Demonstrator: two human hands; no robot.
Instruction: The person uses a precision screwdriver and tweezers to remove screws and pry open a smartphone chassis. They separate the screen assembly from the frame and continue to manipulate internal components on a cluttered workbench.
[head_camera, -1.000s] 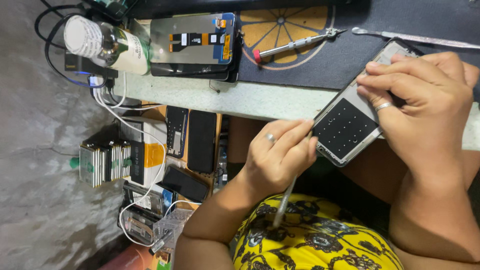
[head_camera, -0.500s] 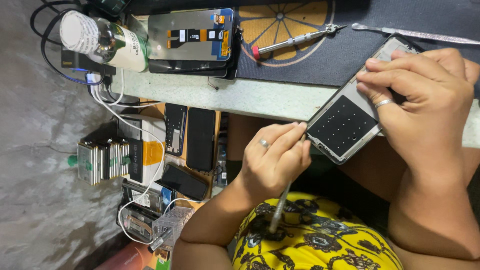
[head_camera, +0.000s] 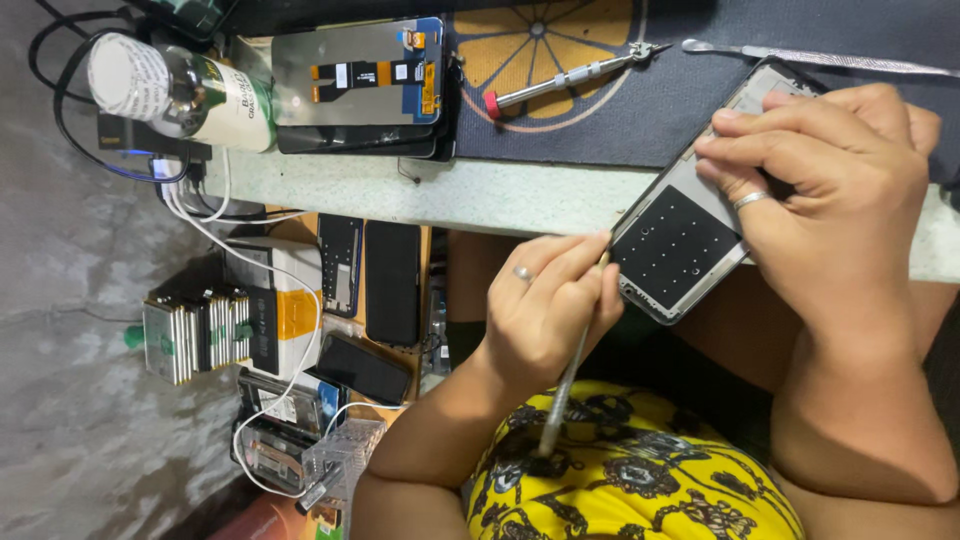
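My right hand (head_camera: 830, 200) grips an opened phone body (head_camera: 675, 245) at the table's front edge, fingers laid across its upper half. The phone's dark inner panel faces me and hangs partly over the edge. My left hand (head_camera: 545, 315) pinches a thin metal pry tool (head_camera: 565, 385), whose tip meets the phone's left rim. The tool's handle points down toward my yellow patterned top.
On the dark mat (head_camera: 620, 130) lie a red-capped screwdriver (head_camera: 565, 78) and a long metal tool (head_camera: 820, 58). A detached screen panel (head_camera: 360, 85) and a bottle (head_camera: 180, 92) sit at the left of the table (head_camera: 450, 195). Below are dark phones (head_camera: 390, 280), battery stacks (head_camera: 190, 335) and white cables.
My left hand has moved up and right, bringing the tool's tip to the phone's rim. My right hand keeps its hold on the phone.
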